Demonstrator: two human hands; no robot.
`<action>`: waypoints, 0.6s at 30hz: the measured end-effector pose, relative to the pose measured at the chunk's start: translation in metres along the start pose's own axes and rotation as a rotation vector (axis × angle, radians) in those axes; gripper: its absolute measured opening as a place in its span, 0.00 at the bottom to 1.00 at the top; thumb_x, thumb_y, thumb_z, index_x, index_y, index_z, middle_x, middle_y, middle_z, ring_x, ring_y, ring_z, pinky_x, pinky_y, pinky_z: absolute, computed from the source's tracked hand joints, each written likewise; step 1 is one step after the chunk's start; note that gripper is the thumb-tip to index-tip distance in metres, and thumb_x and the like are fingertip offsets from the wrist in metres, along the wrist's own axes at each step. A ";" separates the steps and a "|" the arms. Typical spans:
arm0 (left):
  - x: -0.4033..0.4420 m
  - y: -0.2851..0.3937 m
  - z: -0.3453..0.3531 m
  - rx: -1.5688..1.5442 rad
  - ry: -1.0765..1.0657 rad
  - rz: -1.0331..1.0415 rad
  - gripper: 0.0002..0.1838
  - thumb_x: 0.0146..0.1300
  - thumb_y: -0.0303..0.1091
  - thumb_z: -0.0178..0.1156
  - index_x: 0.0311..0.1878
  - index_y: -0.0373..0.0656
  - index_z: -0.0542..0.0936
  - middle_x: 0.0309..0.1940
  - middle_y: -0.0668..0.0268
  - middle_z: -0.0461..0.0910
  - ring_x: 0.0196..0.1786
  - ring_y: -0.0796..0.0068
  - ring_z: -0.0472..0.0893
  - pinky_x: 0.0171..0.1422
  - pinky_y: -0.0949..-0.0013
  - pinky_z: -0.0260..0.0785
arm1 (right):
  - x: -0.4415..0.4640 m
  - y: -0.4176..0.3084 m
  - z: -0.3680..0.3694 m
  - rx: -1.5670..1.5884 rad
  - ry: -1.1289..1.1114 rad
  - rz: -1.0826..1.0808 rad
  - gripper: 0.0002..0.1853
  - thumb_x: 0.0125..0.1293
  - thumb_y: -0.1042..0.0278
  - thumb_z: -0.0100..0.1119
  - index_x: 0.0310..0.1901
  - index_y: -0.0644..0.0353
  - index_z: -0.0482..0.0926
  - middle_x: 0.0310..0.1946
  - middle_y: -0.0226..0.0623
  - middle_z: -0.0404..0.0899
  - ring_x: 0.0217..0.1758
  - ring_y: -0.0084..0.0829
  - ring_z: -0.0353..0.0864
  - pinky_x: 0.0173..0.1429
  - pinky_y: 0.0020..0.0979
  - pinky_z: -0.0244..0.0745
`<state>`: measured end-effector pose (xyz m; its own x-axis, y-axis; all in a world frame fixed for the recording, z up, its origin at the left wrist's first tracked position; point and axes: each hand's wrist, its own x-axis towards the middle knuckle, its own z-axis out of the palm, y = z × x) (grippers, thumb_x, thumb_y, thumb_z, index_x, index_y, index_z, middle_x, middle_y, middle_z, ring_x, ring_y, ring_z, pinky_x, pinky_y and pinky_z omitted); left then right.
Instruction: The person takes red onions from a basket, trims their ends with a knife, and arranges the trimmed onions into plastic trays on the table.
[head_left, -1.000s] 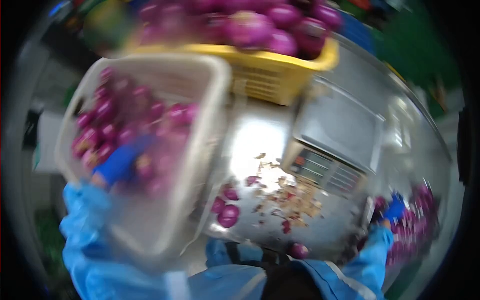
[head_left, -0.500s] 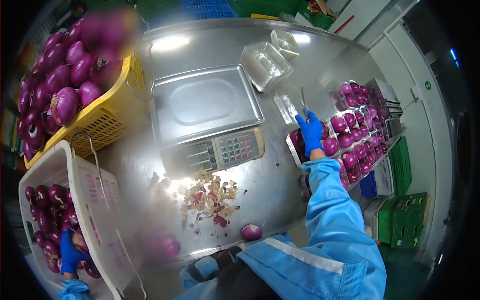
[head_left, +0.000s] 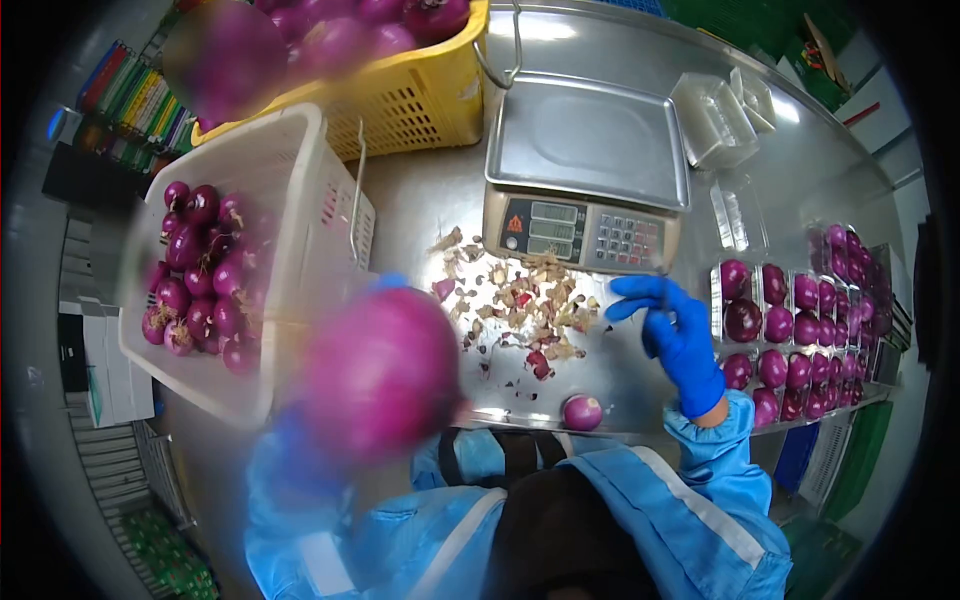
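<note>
Both hands have moved since the frame half a second ago: in the head view, the left hand (head_left: 308,440) has come up out of the white basket (head_left: 328,235) and the right hand (head_left: 672,335) has come away from the trays, while the whole view has swung.

Close to the camera, blurred and large, a purple onion (head_left: 385,370) is gripped by the left hand, whose fingertips show past its far side. The right hand hangs just beyond the scattered peelings (head_left: 525,298), in front of the scale (head_left: 585,135), fingers parted; nothing shows between them, though its palm side is partly hidden.

At the right, many onions already sit in rows in transparent trays (head_left: 716,300), so a good share looks done. Plenty seems left: the white basket holds a pile, the yellow crate (head_left: 430,115) is heaped with more, and a loose onion (head_left: 582,412) rests at the table's near edge. Stacked trays (head_left: 712,120) stand beside the scale.
</note>
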<state>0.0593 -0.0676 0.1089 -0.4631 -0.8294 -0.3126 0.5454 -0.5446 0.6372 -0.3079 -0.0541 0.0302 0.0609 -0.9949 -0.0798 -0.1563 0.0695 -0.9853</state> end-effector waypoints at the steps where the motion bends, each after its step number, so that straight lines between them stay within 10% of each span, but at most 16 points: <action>1: 0.006 -0.017 0.006 -0.009 -0.033 -0.080 0.54 0.39 0.27 0.78 0.72 0.37 0.61 0.67 0.57 0.68 0.70 0.60 0.69 0.75 0.57 0.62 | -0.004 -0.009 0.006 -0.004 -0.095 -0.072 0.19 0.67 0.64 0.61 0.56 0.63 0.79 0.42 0.36 0.85 0.39 0.24 0.84 0.41 0.26 0.78; 8: 0.026 -0.078 0.002 0.560 0.005 -0.290 0.65 0.26 0.33 0.84 0.73 0.38 0.61 0.69 0.60 0.67 0.71 0.65 0.67 0.77 0.60 0.57 | -0.034 -0.018 0.022 -0.403 -0.512 -0.206 0.20 0.58 0.45 0.69 0.40 0.54 0.81 0.26 0.35 0.80 0.25 0.42 0.80 0.31 0.34 0.76; 12: 0.022 -0.087 -0.018 0.823 -0.168 -0.260 0.57 0.36 0.29 0.82 0.72 0.37 0.60 0.66 0.58 0.69 0.69 0.65 0.69 0.75 0.62 0.60 | -0.043 0.001 0.031 -0.506 -0.516 -0.317 0.20 0.59 0.44 0.68 0.38 0.52 0.81 0.26 0.34 0.80 0.25 0.41 0.81 0.30 0.35 0.75; 18: 0.017 -0.083 -0.003 0.696 -0.166 -0.445 0.62 0.27 0.35 0.86 0.71 0.35 0.64 0.65 0.59 0.72 0.66 0.66 0.73 0.75 0.62 0.58 | -0.050 0.033 0.034 -0.503 -0.559 -0.297 0.23 0.60 0.37 0.63 0.38 0.51 0.83 0.25 0.36 0.81 0.24 0.41 0.81 0.29 0.35 0.75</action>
<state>0.0082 -0.0374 0.0485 -0.6592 -0.4971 -0.5642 -0.2421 -0.5700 0.7851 -0.2829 0.0005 -0.0036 0.6328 -0.7741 -0.0207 -0.4731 -0.3653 -0.8017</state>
